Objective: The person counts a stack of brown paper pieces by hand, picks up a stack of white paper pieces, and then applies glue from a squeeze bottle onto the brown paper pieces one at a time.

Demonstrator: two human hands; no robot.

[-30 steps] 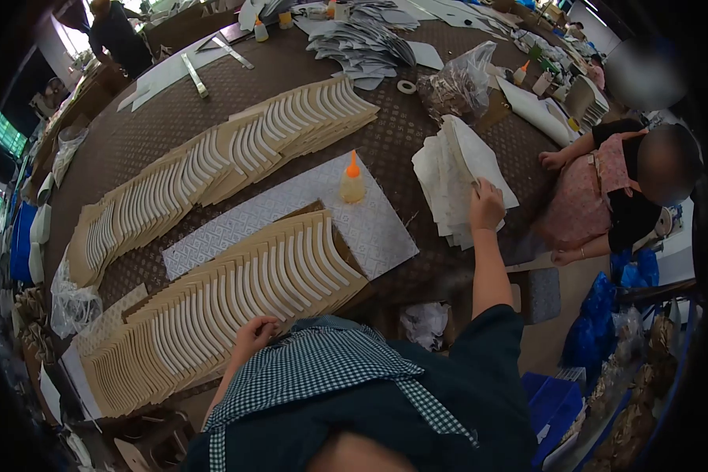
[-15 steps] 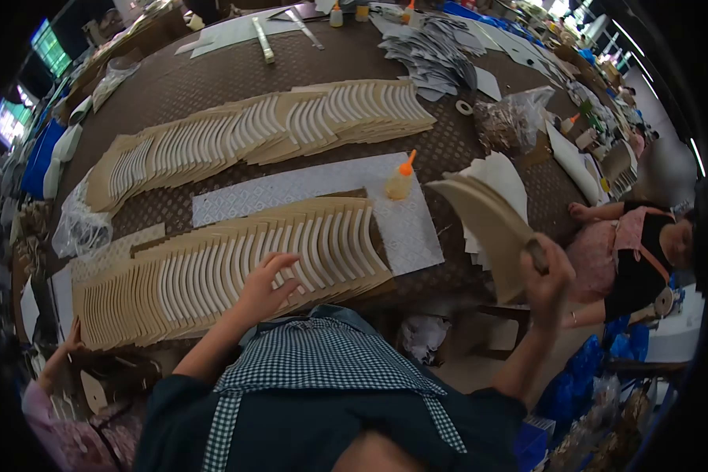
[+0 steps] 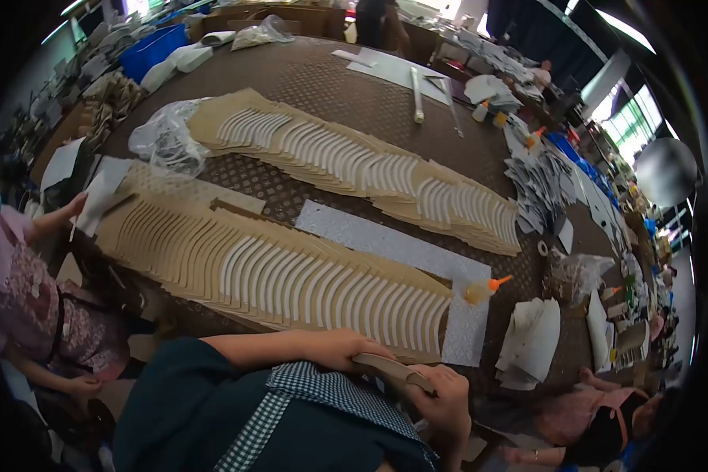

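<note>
Your left hand (image 3: 343,349) and right hand (image 3: 446,395) have their fingers grasping one curved tan piece (image 3: 389,367), located at the near edge of the surface (image 3: 322,75). Beyond it, a near row of overlapping cards (image 3: 322,283) bears white strips. An orange-tipped bottle (image 3: 477,294) is to the right, on a pale sheet (image 3: 467,338).

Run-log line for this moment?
left hand: touching tan piece | right hand: holding it | ahead: fanned tan pieces, orange-tipped bottle

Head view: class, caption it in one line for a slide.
Left hand and right hand hold a curved tan piece near overlapping tan pieces, many white-striped.
</note>
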